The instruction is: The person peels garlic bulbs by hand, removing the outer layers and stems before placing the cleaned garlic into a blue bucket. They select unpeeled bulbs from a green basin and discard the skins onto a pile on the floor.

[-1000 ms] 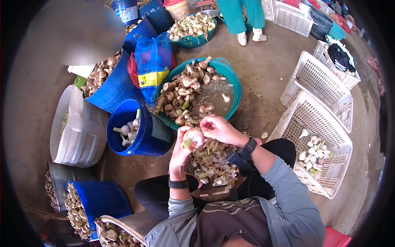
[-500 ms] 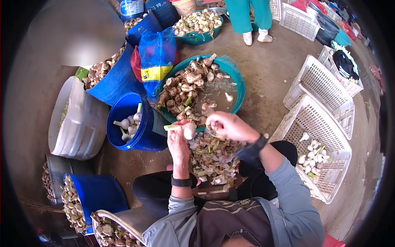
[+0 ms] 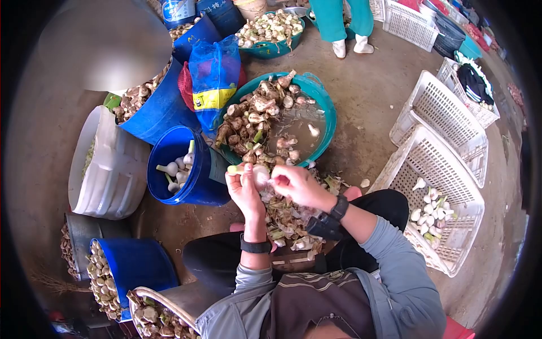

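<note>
My left hand (image 3: 245, 191) is closed round the pale green stem of a garlic bulb (image 3: 261, 176), which is white and lies sideways. Against the right side of the bulb, my right hand (image 3: 300, 186) pinches a bit of its thin skin between curled fingers. Just beyond both hands, a green tub (image 3: 326, 127) holds unpeeled brown garlic heads (image 3: 248, 121) and some water. Below them lies a heap of shed garlic skins (image 3: 288, 217). A blue bucket (image 3: 212, 169) with several cleaned white bulbs (image 3: 182, 169) stands to the left.
A white crate (image 3: 468, 226) with peeled garlic (image 3: 435, 212) is at the right, beside another white crate (image 3: 451, 124). Blue barrels (image 3: 161, 116) of garlic and a white container (image 3: 121, 169) stand left. A person in green trousers (image 3: 333, 22) stands at the back.
My right hand has come left and down, from apart from the garlic bulb to its right side. My left hand, still holding the stem, has barely shifted.
</note>
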Demonstrator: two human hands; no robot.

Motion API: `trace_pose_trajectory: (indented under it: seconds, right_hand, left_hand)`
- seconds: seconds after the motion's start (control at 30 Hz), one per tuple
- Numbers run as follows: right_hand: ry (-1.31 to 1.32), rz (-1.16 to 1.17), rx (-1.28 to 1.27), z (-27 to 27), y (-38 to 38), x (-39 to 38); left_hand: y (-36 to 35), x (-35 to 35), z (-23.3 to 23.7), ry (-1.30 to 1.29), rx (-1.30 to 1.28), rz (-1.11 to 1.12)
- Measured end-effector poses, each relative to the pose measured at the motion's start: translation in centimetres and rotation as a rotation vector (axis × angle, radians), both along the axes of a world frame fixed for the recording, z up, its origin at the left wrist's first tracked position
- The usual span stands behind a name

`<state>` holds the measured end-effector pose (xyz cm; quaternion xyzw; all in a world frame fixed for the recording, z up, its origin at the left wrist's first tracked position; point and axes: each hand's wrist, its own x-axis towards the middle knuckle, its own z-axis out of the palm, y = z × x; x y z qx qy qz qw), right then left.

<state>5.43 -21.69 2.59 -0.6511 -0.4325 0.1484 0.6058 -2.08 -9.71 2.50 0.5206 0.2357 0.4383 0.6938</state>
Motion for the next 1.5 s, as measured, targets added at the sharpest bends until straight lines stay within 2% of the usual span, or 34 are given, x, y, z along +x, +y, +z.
trace_pose_trajectory:
  seconds: [0.03,0.07,0.1,0.17,0.27,0.3,0.37,0.53,0.6,0.7,0.77,0.8,0.83,0.9,0.93,1.0,1.03,1.13,1.23,1.3,1.33,1.37,1.4,1.43,1.5]
  right_hand:
    - [-0.001,-0.014,-0.018,0.0,-0.4,0.6]
    - [-0.115,-0.068,-0.039,0.2,-0.8,1.4]
    - [-0.287,-0.075,-0.287,-1.2,-1.1,2.6]
    - [-0.664,-0.099,-0.415,-3.3,-1.4,3.0]
    - [-0.368,0.050,-0.087,1.7,-0.4,0.9]
    - [-0.368,0.057,-0.093,3.0,-0.4,0.4]
    - [-0.204,0.141,0.032,4.7,-0.5,0.1]
    - [-0.448,0.186,0.000,3.3,-0.5,1.0]
    - [-0.452,0.164,-0.033,3.1,-0.7,0.8]
    - [-0.481,0.133,-0.078,2.2,-1.2,0.6]
    - [-0.440,0.233,-0.298,1.3,-1.8,0.6]
    - [-0.344,0.230,-0.326,1.7,-1.7,0.7]
    - [-0.343,0.235,-0.326,2.7,-1.4,0.5]
    - [-0.178,0.106,0.033,4.5,-0.6,0.1]
    - [-0.234,0.138,0.070,4.5,-0.4,0.3]
    - [-0.452,0.139,0.063,3.6,0.1,0.8]
    - [-0.541,0.105,0.036,3.2,0.2,0.9]
    - [-0.542,0.076,-0.004,2.7,-0.1,0.5]
    - [-0.496,0.126,-0.136,3.4,-1.2,0.2]
    - [-0.537,0.132,-0.189,1.8,-1.6,0.3]
    - [-0.623,0.197,-0.273,-0.2,-1.7,0.1]
    - [-0.708,0.262,-0.356,-2.6,-1.8,0.0]
    - [-0.752,0.414,-0.591,-3.3,-1.4,-0.3]
    - [-0.752,0.414,-0.582,-4.0,-1.1,-0.3]
    - [-0.679,0.147,-0.368,-3.2,-0.5,-0.1]
  left_hand:
    - [0.5,-0.4,0.3,-0.034,-0.082,-0.079]
    - [1.1,-0.5,0.3,-0.113,-0.105,-0.142]
    - [1.6,-0.6,0.3,-0.192,-0.128,-0.204]
    - [2.0,-1.1,0.8,-0.197,-0.187,-0.237]
    - [2.2,-1.3,1.0,-0.125,-0.131,-0.304]
    - [2.0,-1.5,1.1,-0.127,-0.138,-0.297]
    - [2.0,-1.7,1.2,0.034,-0.044,-0.346]
    - [1.4,-1.1,1.0,0.202,0.099,-0.389]
    - [1.8,-1.0,1.2,0.186,0.059,-0.406]
    - [2.7,-0.9,1.5,0.003,-0.255,-0.312]
    - [3.5,-1.2,1.3,-0.025,-0.223,-0.304]
    - [3.6,-1.3,1.3,0.029,-0.182,-0.302]
    - [3.4,-1.3,1.5,0.084,-0.144,-0.304]
    - [2.6,-1.2,1.4,0.163,-0.065,-0.333]
    - [2.2,-1.1,1.1,0.181,-0.058,-0.343]
    - [1.1,-0.8,1.6,0.249,-0.047,-0.390]
    - [0.6,-0.5,1.8,0.302,0.010,-0.346]
    - [0.9,-0.4,1.1,0.313,0.046,-0.374]
    - [1.9,-0.7,0.5,0.181,-0.133,-0.347]
    - [2.8,-0.6,0.5,0.056,-0.301,-0.339]
    - [3.5,-0.7,-0.1,-0.061,-0.485,-0.390]
    - [4.0,-0.4,-0.3,-0.152,-0.709,-0.342]
    - [4.2,-0.7,-0.3,-0.213,-0.739,-0.400]
    - [4.4,-1.0,-0.3,-0.274,-0.766,-0.461]
    - [4.9,-1.1,-1.4,-0.253,-0.828,-0.388]
